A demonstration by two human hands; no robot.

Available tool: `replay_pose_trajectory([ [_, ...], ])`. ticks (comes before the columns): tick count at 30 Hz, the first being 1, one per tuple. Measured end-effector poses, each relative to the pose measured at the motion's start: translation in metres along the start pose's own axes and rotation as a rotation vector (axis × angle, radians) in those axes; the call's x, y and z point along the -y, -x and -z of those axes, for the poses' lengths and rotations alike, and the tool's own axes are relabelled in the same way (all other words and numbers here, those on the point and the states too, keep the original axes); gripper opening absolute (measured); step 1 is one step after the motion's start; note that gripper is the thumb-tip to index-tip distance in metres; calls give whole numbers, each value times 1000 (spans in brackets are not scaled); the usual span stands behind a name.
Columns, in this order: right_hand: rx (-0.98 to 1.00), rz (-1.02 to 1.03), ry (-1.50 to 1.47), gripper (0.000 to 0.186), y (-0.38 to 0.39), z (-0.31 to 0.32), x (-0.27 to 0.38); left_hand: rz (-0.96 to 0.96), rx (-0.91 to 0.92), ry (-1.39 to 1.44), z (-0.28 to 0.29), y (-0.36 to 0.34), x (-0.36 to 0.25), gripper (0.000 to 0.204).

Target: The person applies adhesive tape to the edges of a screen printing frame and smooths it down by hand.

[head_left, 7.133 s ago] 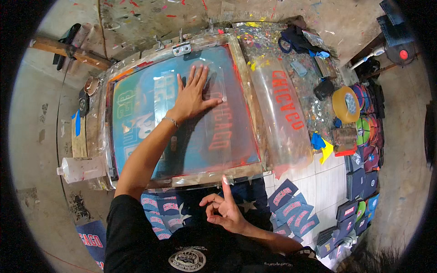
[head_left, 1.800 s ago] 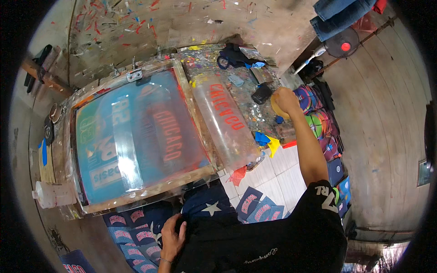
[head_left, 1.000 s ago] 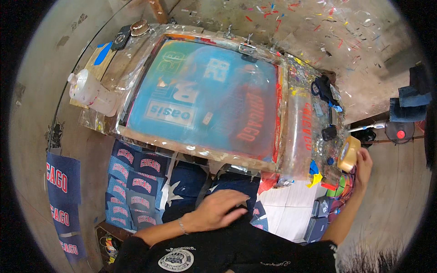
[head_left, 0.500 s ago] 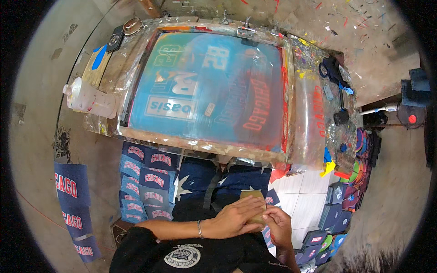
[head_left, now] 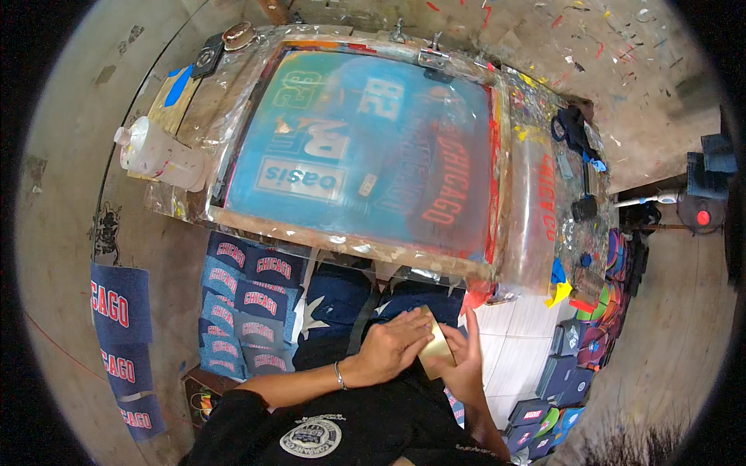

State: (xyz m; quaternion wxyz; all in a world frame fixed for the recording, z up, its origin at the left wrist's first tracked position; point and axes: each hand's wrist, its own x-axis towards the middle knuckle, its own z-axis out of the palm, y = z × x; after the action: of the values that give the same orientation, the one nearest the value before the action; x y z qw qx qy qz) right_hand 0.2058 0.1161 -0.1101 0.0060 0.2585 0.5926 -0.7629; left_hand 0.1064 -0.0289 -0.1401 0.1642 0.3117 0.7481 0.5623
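Observation:
A shiny gold-tan piece with straight edges (head_left: 437, 344) is between my hands, close to my body; its exact kind cannot be made out. My right hand (head_left: 463, 361) grips its right side, thumb laid across the lower face and fingers behind. My left hand (head_left: 392, 346) lies along its upper left edge, with the fingers bent and close together on it. A framed printing screen (head_left: 365, 155) with a blue, green and reddish mesh lies on the worktable beyond my hands.
A whitish plastic bottle (head_left: 163, 154) stands at the table's left. Printed denim pieces (head_left: 264, 303) lie below the screen, others (head_left: 120, 307) farther left. Stacks of dark fabric pieces (head_left: 571, 377) line the right. A black cloth (head_left: 573, 128) rests on the table's right side.
The gold-tan piece has tilted and shows more of its face. My right hand has risen and opened up around its side; my left hand has slid toward its upper left edge.

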Motion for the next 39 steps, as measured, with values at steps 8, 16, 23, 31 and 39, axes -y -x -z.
replay_pose_trajectory([
  [8, 210, -75, 576, 112, -11, 23, 21, 38, -213, 249, 98, -52, -62, 19],
  [16, 402, -96, 519, 61, -25, 53, 51, -115, -374, 243, 151, -50, -84, 22],
  [23, 611, 285, 685, 24, -17, 27, 127, -408, -556, 670, 202, 36, -113, 22],
  [31, 694, 992, 959, 32, 10, -6, 186, -781, -726, 1035, 208, 47, -138, 15],
  [39, 359, 1213, 924, 29, 30, 6, 173, -776, -987, 907, 185, 17, -128, 9],
])
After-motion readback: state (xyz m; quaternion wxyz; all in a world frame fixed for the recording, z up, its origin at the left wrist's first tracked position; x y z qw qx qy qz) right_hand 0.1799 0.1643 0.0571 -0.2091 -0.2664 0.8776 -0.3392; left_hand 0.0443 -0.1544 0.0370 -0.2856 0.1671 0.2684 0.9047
